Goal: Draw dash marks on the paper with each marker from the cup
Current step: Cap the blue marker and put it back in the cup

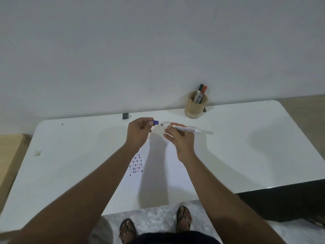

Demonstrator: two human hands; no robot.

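Note:
My right hand (179,136) grips a white board marker (186,129), held level above the table with its bare tip pointing left. My left hand (139,129) pinches the marker's blue cap (155,122), a small gap away from the tip. Under both hands lies a white sheet of paper (158,173) with rows of short blue and red dash marks (136,163) on its left side. A wooden cup (195,107) stands at the table's far edge, with a black-capped marker (199,93) and a red-capped marker (203,94) in it.
The white table (255,147) stands against a pale wall. A small dark clip (125,115) sits on its far edge and a scrap of tape (37,153) at the left. A wooden board (8,155) is at the left; my sandalled feet (154,224) show below.

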